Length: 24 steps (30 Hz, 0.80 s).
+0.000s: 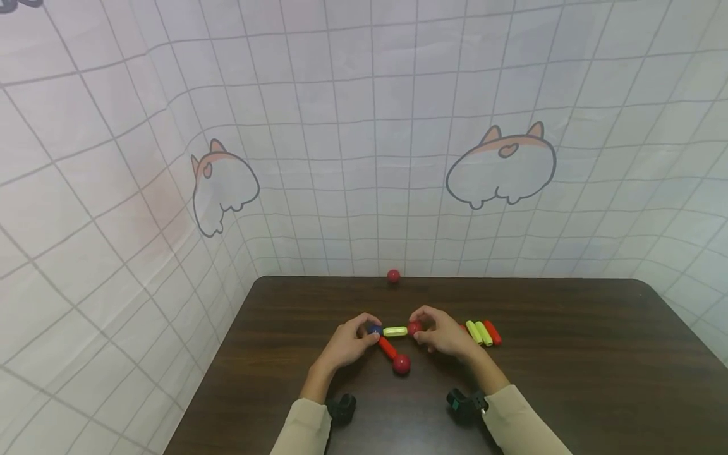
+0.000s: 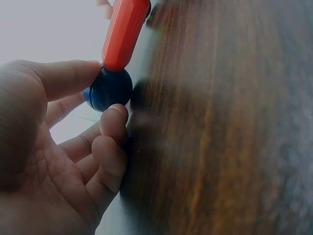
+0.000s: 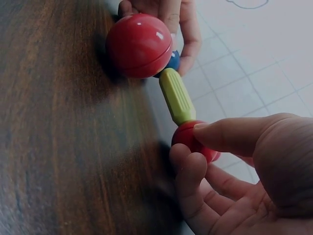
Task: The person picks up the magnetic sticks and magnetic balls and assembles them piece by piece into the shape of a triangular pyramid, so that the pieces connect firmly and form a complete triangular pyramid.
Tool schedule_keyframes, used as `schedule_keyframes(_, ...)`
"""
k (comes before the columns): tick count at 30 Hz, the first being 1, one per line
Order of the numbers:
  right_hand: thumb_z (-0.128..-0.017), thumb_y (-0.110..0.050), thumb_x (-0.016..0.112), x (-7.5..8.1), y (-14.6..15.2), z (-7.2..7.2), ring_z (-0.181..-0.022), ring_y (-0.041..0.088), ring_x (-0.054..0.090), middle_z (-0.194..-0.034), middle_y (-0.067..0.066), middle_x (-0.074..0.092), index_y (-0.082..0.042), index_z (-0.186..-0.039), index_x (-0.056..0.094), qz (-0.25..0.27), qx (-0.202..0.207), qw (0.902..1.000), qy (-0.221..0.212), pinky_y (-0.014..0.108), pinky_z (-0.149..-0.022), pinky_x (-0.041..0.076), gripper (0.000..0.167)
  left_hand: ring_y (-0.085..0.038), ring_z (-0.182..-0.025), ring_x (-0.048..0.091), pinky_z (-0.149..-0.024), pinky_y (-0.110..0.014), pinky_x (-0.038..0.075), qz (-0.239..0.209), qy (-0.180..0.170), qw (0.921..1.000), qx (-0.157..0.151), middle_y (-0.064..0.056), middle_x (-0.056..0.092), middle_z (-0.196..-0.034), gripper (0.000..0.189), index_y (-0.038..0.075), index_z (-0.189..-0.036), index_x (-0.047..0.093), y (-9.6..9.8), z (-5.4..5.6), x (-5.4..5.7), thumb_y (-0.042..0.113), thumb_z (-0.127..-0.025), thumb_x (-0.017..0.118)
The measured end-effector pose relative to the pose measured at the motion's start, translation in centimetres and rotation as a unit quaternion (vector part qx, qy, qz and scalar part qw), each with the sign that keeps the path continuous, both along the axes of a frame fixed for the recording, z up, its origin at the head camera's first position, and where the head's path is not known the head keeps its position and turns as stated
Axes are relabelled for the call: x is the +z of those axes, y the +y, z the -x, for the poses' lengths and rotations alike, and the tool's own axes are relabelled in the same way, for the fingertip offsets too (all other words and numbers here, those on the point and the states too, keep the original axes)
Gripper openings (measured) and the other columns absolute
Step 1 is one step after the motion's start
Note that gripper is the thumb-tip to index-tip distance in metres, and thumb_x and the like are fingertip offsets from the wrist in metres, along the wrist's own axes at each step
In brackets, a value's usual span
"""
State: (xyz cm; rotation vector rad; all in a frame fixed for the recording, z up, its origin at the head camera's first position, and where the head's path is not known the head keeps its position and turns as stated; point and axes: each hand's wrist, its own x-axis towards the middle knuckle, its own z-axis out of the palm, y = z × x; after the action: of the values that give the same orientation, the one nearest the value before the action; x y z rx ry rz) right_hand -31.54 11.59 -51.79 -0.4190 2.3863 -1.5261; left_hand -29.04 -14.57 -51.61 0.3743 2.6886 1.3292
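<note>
My left hand (image 1: 351, 341) pinches a blue ball (image 2: 111, 89) between thumb and fingers. From that ball run two rods: a red rod (image 1: 388, 348) toward the front, ending at a red ball (image 1: 401, 364), and a yellow-green rod (image 1: 395, 332) to the right. At the far end of the yellow-green rod sits a second red ball (image 3: 194, 139), which my right hand (image 1: 446, 332) pinches with thumb and fingers. The right wrist view shows the yellow-green rod meeting that ball, with the front red ball (image 3: 139, 45) large beyond it. Both hands stay low over the dark table.
Just right of my right hand lie several loose rods, including yellow-green ones (image 1: 479, 333) and a red one (image 1: 492, 332). Another red ball (image 1: 394, 276) rests at the back edge of the wooden table (image 1: 569, 354). A white gridded cloth (image 1: 352, 139) hangs behind and at the sides.
</note>
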Motion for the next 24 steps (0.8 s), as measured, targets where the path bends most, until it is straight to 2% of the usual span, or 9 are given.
schedule_keyframes(11, -0.093, -0.004, 0.069, 0.10, 0.13, -0.21, -0.069, 0.018, 0.060, -0.117, 0.014, 0.065, -0.006, -0.123, 0.062, -0.003, -0.002, 1.0000, -0.001, 0.033, -0.059, 0.052, 0.031, -0.014, -0.060, 0.050, -0.055, -0.028, 0.039, 0.003, -0.008, 1.0000, 0.002, -0.001, 0.057, -0.075, 0.022, 0.024, -0.119, 0.067, -0.05, 0.14, -0.26, 0.026, -0.097, 0.070)
schedule_keyframes(24, -0.094, -0.008, 0.070, 0.90, 0.72, -0.22, -0.080, 0.020, 0.067, -0.119, 0.015, 0.066, -0.010, -0.121, 0.065, -0.009, -0.008, 0.9999, 0.006, 0.035, -0.064, 0.054, 0.028, -0.015, -0.060, 0.051, -0.054, -0.029, 0.041, -0.007, -0.013, 0.9999, 0.001, 0.000, 0.058, -0.074, 0.022, 0.022, -0.118, 0.067, -0.06, 0.19, -0.15, 0.026, -0.097, 0.071)
